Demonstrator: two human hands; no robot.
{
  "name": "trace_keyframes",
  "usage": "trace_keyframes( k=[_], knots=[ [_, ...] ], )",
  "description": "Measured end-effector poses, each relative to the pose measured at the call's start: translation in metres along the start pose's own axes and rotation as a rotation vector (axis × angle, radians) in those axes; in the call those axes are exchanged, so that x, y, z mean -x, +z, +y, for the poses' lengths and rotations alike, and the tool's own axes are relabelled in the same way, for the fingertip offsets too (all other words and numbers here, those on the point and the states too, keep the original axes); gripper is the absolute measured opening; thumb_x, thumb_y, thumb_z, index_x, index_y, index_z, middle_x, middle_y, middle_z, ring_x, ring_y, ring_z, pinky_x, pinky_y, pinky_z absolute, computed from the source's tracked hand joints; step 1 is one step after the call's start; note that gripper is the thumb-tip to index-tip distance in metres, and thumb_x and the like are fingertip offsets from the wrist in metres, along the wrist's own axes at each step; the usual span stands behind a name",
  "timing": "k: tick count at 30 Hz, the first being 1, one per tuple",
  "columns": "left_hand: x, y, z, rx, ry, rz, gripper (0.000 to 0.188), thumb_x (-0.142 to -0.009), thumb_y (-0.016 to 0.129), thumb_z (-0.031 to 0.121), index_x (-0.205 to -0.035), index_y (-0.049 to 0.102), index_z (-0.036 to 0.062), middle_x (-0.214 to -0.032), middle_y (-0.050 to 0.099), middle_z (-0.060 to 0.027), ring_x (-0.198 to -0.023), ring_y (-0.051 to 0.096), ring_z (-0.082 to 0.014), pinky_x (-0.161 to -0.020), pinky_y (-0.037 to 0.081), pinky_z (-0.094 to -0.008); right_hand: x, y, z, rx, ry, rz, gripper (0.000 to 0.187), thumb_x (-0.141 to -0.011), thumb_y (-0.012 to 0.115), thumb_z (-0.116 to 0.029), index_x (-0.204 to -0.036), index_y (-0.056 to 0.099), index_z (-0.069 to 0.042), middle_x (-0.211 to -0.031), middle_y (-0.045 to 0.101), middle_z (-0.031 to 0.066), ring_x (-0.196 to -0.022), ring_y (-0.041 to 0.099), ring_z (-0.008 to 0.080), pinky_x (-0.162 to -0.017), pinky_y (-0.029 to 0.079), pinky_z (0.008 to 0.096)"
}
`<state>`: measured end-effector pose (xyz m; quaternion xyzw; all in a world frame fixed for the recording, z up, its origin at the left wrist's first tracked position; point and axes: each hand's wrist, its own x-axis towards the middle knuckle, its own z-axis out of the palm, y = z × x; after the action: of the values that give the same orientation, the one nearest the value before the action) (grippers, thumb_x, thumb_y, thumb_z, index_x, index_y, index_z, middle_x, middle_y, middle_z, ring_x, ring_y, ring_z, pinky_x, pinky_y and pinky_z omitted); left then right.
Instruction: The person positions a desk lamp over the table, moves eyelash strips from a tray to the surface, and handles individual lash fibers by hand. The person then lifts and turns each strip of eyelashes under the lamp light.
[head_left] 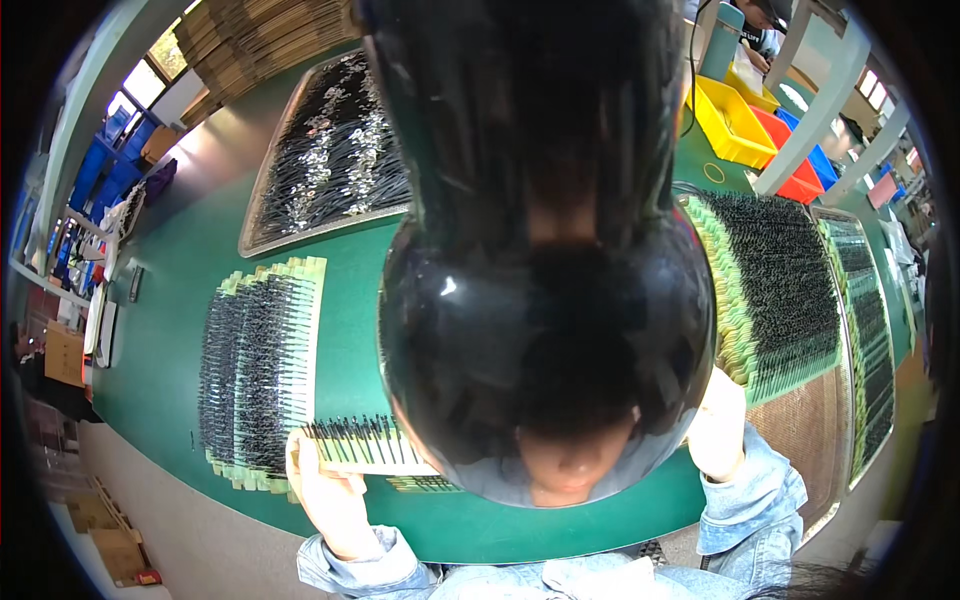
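My left hand point(328, 496) pinches the left end of a pale strip point(365, 455) with a row of thin black pin-like parts standing along it. The strip's right end passes behind a big glossy black object point(545, 330) that fills the middle of the view. My right hand point(716, 428) is raised at that object's right side; its fingers are largely hidden and washed out by light, so what they hold does not show. Under the held strip, part of another strip point(425, 484) shows near the table's front edge. Left of my left hand lies a stack of similar strips point(258, 370).
On the green table point(160, 325), a tray point(330, 150) of loose black parts with whitish bits lies far left. More strips point(775, 290) fill a brown tray at right, beside another filled tray point(862, 330). Yellow point(728, 120) and red bins point(795, 165) stand far right, near another person point(758, 40).
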<state>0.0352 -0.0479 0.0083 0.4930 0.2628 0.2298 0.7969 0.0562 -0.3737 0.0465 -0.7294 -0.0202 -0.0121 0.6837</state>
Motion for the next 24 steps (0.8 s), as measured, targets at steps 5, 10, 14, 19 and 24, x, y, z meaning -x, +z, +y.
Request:
trace_keyframes(
  k=[5,10,14,19,24],
  knots=[
    [0.0,-0.02,-0.01,-0.52,0.326,-0.162,0.038,-0.086,0.048,0.017,-0.117,0.037,-0.0009,-0.112,0.044,-0.0135,-0.092,0.051,-0.0179,-0.071,0.046,-0.0243,0.003,-0.005,-0.007,0.135,-0.101,-0.154,0.041,-0.073,0.055,0.007,-0.113,0.045,0.009,-0.089,0.059,0.0119,-0.079,0.059,0.0165,-0.073,0.047,0.0281],
    [-0.001,-0.024,-0.011,-0.907,0.608,-0.284,0.055,-0.081,0.056,0.025,-0.12,0.035,-0.0068,-0.125,0.033,-0.02,-0.115,0.036,-0.0297,-0.096,0.032,-0.0361,0.007,-0.008,-0.01,0.113,-0.121,-0.161,0.026,-0.072,0.056,0.006,-0.098,0.054,0.008,-0.101,0.056,0.0176,-0.083,0.059,0.0187,-0.076,0.046,0.0302],
    [-0.006,-0.04,-0.017,-0.953,0.718,-0.274,0.06,-0.079,0.058,0.029,-0.119,0.035,-0.0085,-0.124,0.034,-0.0223,-0.115,0.036,-0.0316,-0.097,0.029,-0.0378,0.006,-0.009,-0.009,0.065,-0.05,-0.176,0.014,-0.072,0.056,0.006,-0.086,0.057,0.007,-0.109,0.052,0.0209,-0.086,0.058,0.0204,-0.077,0.045,0.0312],
    [-0.006,-0.037,-0.011,-1.048,0.713,-0.278,0.061,-0.079,0.058,0.031,-0.119,0.035,-0.0084,-0.123,0.036,-0.0234,-0.115,0.037,-0.032,-0.097,0.028,-0.039,0.005,-0.007,-0.011,0.089,-0.003,-0.176,0.028,-0.075,0.054,0.004,-0.103,0.052,0.008,-0.101,0.056,0.0187,-0.087,0.058,0.0208,-0.078,0.045,0.0311],
    [-0.003,-0.029,-0.004,-1.033,0.664,-0.268,0.058,-0.08,0.058,0.028,-0.121,0.035,-0.0052,-0.122,0.037,-0.0228,-0.115,0.037,-0.0322,-0.096,0.03,-0.0385,0.002,-0.002,-0.008,0.135,-0.036,-0.16,0.034,-0.081,0.048,0.0,-0.114,0.045,0.008,-0.089,0.059,0.0134,-0.066,0.057,0.0136,-0.058,0.046,0.023]
  ],
)
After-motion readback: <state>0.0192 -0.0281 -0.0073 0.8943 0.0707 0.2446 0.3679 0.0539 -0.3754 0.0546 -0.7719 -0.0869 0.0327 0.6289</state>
